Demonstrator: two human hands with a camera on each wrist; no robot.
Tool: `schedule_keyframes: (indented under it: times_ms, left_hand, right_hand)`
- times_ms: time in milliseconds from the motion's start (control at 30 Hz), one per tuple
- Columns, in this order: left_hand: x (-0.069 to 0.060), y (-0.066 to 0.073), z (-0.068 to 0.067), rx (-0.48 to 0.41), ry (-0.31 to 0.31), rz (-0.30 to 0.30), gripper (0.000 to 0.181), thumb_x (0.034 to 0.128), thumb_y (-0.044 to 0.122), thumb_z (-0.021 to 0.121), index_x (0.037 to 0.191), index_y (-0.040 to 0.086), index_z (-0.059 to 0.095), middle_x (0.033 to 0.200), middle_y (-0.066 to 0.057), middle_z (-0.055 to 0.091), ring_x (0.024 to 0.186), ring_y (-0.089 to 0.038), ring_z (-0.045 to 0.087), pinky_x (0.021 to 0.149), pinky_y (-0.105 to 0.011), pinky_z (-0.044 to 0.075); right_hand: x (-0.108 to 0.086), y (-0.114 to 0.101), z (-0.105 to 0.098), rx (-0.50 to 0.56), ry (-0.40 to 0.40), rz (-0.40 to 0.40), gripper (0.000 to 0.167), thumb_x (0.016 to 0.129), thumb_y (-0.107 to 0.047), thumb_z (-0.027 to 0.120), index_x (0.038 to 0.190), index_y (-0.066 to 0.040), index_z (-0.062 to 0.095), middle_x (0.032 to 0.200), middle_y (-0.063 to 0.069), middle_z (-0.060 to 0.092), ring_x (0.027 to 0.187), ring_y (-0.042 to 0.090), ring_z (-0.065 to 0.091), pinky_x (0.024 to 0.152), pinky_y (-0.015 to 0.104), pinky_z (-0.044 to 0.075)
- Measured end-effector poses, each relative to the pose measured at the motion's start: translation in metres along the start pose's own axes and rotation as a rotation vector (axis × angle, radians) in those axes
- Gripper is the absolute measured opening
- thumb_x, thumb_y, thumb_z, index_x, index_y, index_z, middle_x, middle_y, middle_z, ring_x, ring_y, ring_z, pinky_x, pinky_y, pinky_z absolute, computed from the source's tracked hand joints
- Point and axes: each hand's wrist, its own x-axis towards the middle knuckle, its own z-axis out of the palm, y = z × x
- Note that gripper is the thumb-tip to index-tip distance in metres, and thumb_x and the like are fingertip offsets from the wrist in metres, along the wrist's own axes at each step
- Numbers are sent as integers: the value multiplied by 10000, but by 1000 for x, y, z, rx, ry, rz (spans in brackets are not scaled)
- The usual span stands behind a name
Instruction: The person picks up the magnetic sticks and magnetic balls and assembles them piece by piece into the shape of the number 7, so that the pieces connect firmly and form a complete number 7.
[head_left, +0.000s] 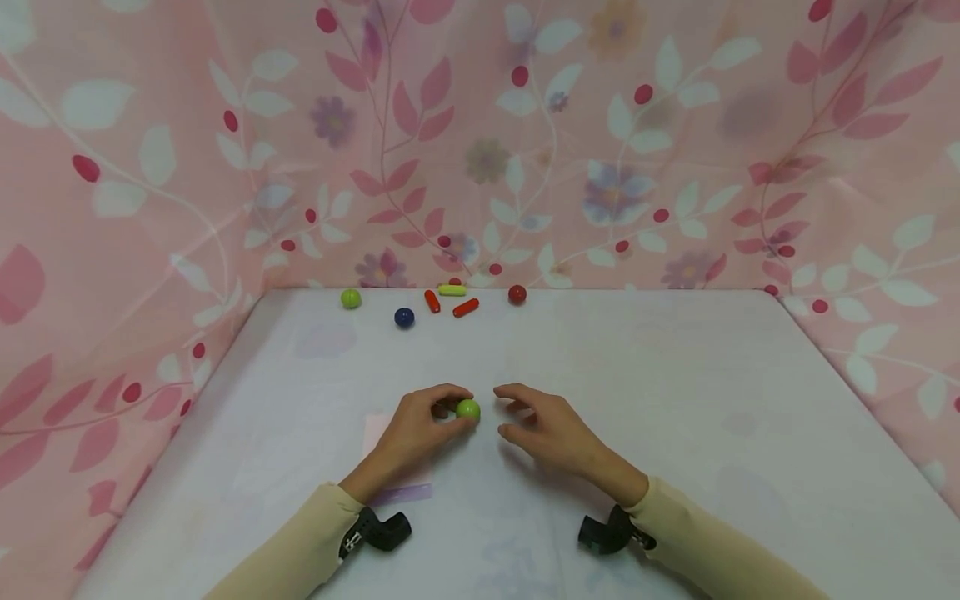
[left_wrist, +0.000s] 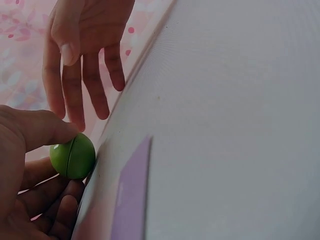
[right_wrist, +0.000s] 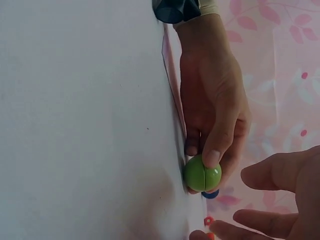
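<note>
A glossy green ball [head_left: 468, 410] with a seam around its middle is pinched between the thumb and fingers of my left hand [head_left: 420, 423], low over the table. In the left wrist view the same green ball [left_wrist: 73, 156] shows its seam running nearly upright. My right hand [head_left: 551, 429] is just to the right of it, fingers spread and loosely bent, with nothing held. A gap separates the right fingers from the ball, seen also in the right wrist view beside the ball [right_wrist: 202, 173]. Under the left hand lies a pink sheet with a purple edge [head_left: 405, 493].
Along the table's back edge are another green ball [head_left: 350, 298], a dark blue ball [head_left: 404, 317], a red ball [head_left: 517, 294], two red capsule-shaped pieces [head_left: 466, 307] and a yellow-green one [head_left: 452, 290]. A pink floral curtain [head_left: 480, 150] surrounds the white table [head_left: 675, 375].
</note>
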Motion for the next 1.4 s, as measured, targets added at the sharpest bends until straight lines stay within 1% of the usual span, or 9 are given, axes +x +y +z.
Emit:
schedule_keyframes:
  times_ms: [200, 433, 567, 667, 767, 933, 1100, 1267, 1400]
  left_hand:
    - [1, -1, 0, -15, -15, -6, 302, 897, 178, 824, 1186, 132, 750, 1036, 87, 706, 960, -129, 643, 885, -355, 537]
    - [0, 0, -2, -10, -19, -21, 307, 900, 199, 826, 1192, 143, 748, 1040, 92, 702, 963, -126, 641, 891, -360, 535]
    - [0, 1, -3, -12, -17, -21, 311, 906, 219, 819, 1198, 141, 745, 1056, 89, 700, 973, -134, 636, 892, -377, 530]
    - [0, 2, -3, -14, -19, -18, 315, 914, 238, 812, 1204, 135, 743, 1070, 89, 699, 981, -134, 632, 895, -391, 526]
    - [-1, 3, -3, -15, -18, -23, 311, 917, 235, 808, 1205, 138, 742, 1070, 89, 697, 980, -132, 630, 896, -396, 524]
    - [-1, 4, -1, -9, -10, -33, 310, 908, 211, 811, 1201, 134, 743, 1050, 89, 695, 973, -134, 630, 892, -387, 524]
    - [-1, 2, -1, -3, -10, -23, 307, 908, 215, 811, 1197, 138, 743, 1056, 89, 692, 976, -133, 626, 889, -382, 525]
    - [-1, 1, -1, -2, -13, -14, 306, 914, 216, 808, 1202, 138, 740, 1069, 86, 692, 981, -131, 625, 891, -389, 528]
    - [-2, 1, 0, -2, -11, -15, 302, 917, 222, 807, 1201, 146, 740, 1072, 90, 692, 984, -128, 626, 896, -394, 529]
  right_hand:
    - [15, 6, -7, -3, 87, -39, 454, 952, -12, 700, 1394, -5, 596, 1336, 128, 666, 1165, 315, 664, 919, 488, 557]
    - [39, 8, -19, -16, 167, -46, 438, 958, -22, 705, 1386, -55, 616, 1322, 92, 681, 1138, 288, 683, 893, 474, 571]
    - [52, 6, -27, -22, 199, -38, 421, 961, -22, 696, 1376, -46, 629, 1315, 88, 685, 1142, 281, 681, 897, 470, 568]
    - [62, 6, -30, -36, 217, -11, 405, 965, -31, 690, 1367, -49, 642, 1311, 75, 689, 1149, 267, 677, 904, 458, 566]
    - [71, 6, -32, -51, 224, 10, 390, 969, -39, 683, 1357, -47, 650, 1311, 73, 689, 1154, 264, 676, 906, 451, 565]
    - [85, 8, -33, -69, 230, 15, 369, 976, -46, 673, 1344, -32, 657, 1313, 90, 686, 1151, 273, 678, 908, 451, 565]
    - [100, 12, -35, -86, 244, 23, 352, 976, -43, 670, 1328, -28, 665, 1302, 106, 691, 1142, 288, 681, 910, 459, 565]
    - [114, 21, -36, -112, 231, 57, 355, 978, -47, 658, 1332, -26, 667, 1306, 112, 690, 1141, 284, 678, 967, 484, 530]
    - [121, 27, -35, -136, 215, 78, 371, 980, -40, 651, 1349, -13, 656, 1318, 125, 682, 1156, 295, 670, 998, 487, 505]
